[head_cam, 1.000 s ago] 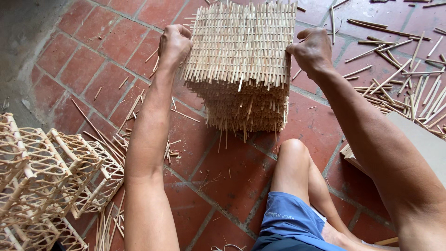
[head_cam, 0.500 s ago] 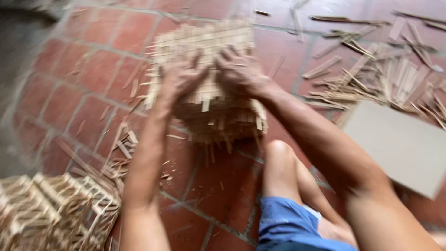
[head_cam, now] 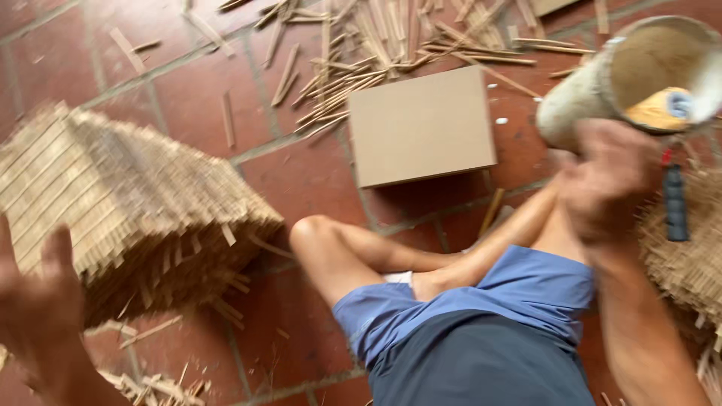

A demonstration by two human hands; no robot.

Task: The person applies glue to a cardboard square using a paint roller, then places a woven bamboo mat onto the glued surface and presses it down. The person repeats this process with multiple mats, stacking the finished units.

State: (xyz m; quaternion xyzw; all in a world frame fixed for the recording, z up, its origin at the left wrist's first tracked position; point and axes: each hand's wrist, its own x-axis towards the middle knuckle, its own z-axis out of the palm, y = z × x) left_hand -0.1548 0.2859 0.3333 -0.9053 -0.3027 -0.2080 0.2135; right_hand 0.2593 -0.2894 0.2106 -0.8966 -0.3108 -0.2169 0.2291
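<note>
Red floor tiles lie under the slat stack, just right of the spread, empty left hand, while the right hand reaches toward a tube, its grasp unclear.

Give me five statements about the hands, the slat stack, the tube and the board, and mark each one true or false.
1. The right hand is at the open tube. True.
2. The left hand grips the bamboo slat stack. False: it is open beside it.
3. The flat brown board lies on the tiled floor. True.
4. The tube is empty. False: something yellow sits inside.
5. The board lies on the stack. False: they are apart.
</note>
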